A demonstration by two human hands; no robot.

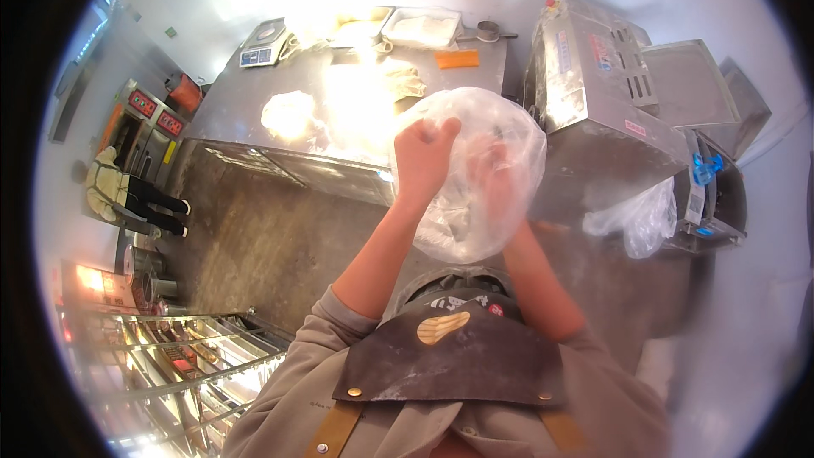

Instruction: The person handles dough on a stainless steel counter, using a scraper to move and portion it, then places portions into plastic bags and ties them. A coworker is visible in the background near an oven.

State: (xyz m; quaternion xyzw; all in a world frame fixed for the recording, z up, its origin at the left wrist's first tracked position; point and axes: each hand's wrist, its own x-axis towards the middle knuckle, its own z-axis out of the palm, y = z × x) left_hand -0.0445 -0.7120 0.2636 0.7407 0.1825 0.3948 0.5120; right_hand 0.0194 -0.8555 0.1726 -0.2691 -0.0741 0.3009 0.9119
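Observation:
A large clear plastic bag [462, 225], puffed out and crinkled, is held up in front of me at the near edge of the steel table [229, 110]. My left hand [424, 157] is closed in a fist on the bag's left side. Hazy through the plastic, my right hand [494, 174] is at the bag's right part; its fingers are too blurred to read. On the table beyond lie a bright pale lump [288, 114] and a crumpled yellowish cloth or bag [405, 82]. The lump is overexposed, so its kind is unclear.
A scale [264, 42], a tray of white powder [422, 28], a metal ladle-like cup [487, 31] and an orange scraper [456, 58] sit along the table's back. A steel machine [564, 76] stands right. Another person [110, 182] is at left, near a rack [203, 365].

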